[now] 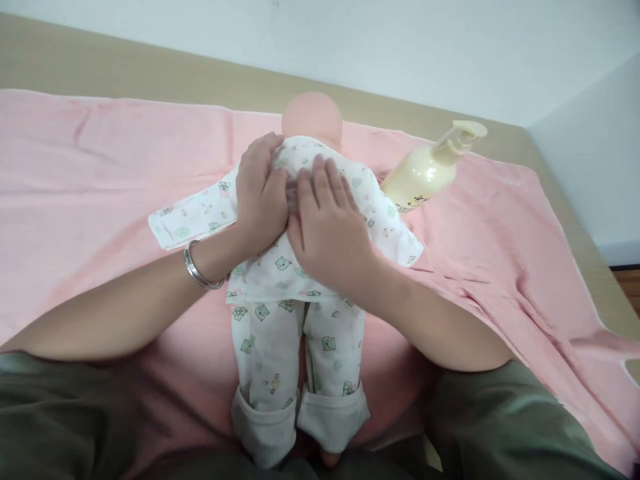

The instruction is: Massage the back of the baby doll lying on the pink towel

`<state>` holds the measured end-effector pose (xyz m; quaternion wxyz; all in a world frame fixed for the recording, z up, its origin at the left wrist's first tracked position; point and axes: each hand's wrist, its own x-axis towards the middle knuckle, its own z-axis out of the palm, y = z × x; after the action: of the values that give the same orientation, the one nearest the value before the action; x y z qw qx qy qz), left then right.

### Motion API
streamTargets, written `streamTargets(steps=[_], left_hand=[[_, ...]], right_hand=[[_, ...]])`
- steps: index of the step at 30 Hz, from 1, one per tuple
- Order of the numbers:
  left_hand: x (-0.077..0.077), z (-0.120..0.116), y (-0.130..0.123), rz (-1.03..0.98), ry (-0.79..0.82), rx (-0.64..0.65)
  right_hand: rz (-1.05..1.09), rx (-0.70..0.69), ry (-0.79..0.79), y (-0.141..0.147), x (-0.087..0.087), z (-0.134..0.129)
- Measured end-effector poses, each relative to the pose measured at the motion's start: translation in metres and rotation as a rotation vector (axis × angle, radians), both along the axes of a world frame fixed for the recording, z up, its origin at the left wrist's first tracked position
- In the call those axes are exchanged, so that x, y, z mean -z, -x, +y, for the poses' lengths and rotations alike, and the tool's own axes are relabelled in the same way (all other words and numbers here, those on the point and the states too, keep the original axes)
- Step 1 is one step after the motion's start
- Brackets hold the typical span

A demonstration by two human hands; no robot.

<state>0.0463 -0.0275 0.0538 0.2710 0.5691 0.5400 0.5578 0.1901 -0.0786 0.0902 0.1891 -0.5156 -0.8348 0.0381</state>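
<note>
Top (pixel 280 267) on doll (pixel 311 115) is touched by L hand (pixel 261 197), fingers part-bent, & R hand (pixel 334 230), fingers extended, nothing gripped; pump btl (pixel 423 175) is seen R of doll.

Soft, even light; slight blur; glossy glare.

I see a pink blanket (pixel 125 147). The white shirt (pixel 280 273) in the middle has little green animals. The bottle (pixel 423 173) at upper right is creamy yellow.
</note>
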Motion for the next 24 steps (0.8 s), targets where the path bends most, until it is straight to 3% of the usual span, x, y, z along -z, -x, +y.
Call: streamTargets(steps=[3, 6, 8, 10, 12, 14, 16, 19, 22, 24], left_hand=[[0.0, -0.001, 0.0, -0.053, 0.066, 0.022], [-0.003, -0.001, -0.002, -0.037, 0.057, 0.005], [-0.003, -0.001, -0.002, -0.021, 0.027, 0.007], [-0.004, -0.003, -0.002, -0.035, 0.027, 0.036], [-0.004, -0.004, -0.002, -0.054, 0.052, 0.051], [-0.004, -0.005, -0.003, -0.063, 0.058, 0.051], [-0.004, -0.005, -0.004, -0.074, 0.039, 0.037], [-0.003, -0.003, -0.004, -0.117, 0.003, 0.002], [-0.002, -0.001, -0.004, -0.143, -0.016, -0.005], [-0.001, -0.001, -0.004, -0.152, -0.031, -0.007]], right_hand=[[-0.057, -0.16, -0.006, 0.003, -0.004, -0.006], [-0.048, -0.239, 0.03, -0.008, -0.008, 0.019], [-0.028, -0.182, 0.088, -0.017, -0.01, 0.038], [-0.024, -0.032, 0.162, -0.02, -0.011, 0.048], [-0.023, 0.103, 0.186, -0.018, -0.01, 0.044], [-0.021, 0.148, 0.134, -0.011, -0.008, 0.027], [-0.045, 0.098, 0.047, -0.003, -0.006, 0.007], [-0.108, -0.093, -0.02, 0.004, -0.005, -0.01], [-0.101, -0.26, 0.013, -0.001, -0.008, 0.004], [-0.075, -0.28, 0.049, -0.01, -0.01, 0.023]])
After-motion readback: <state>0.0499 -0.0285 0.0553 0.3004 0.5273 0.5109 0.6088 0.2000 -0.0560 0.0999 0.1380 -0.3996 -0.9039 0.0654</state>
